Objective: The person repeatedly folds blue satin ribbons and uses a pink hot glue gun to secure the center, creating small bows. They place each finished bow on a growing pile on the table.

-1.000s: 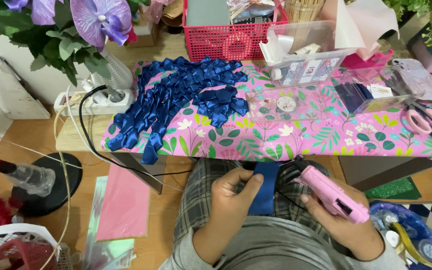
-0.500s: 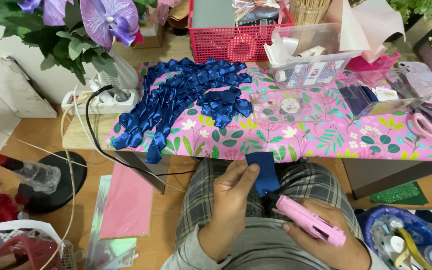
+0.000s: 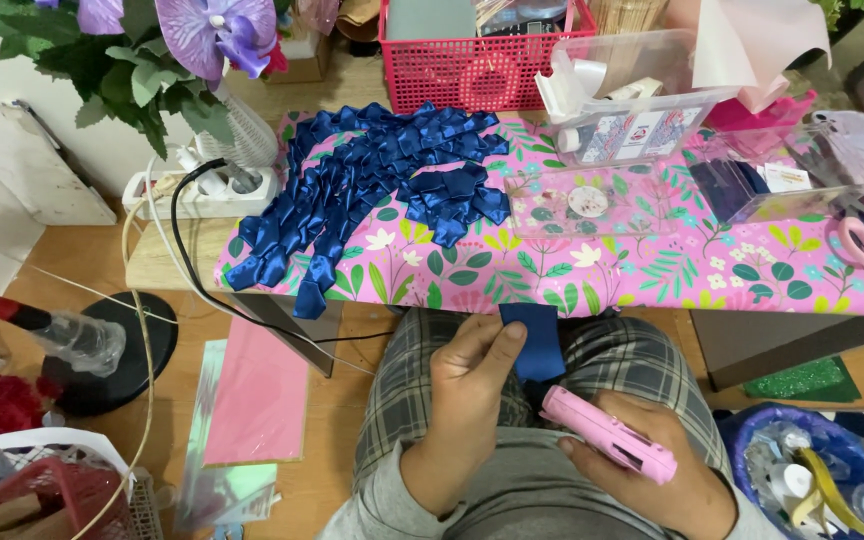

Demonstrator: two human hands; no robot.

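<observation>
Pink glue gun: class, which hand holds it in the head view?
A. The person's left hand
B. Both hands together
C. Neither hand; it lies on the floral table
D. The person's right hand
D. The pink glue gun lies in the grip of the right hand over the person's lap, while the left hand holds a piece of blue ribbon below the floral table.
</observation>
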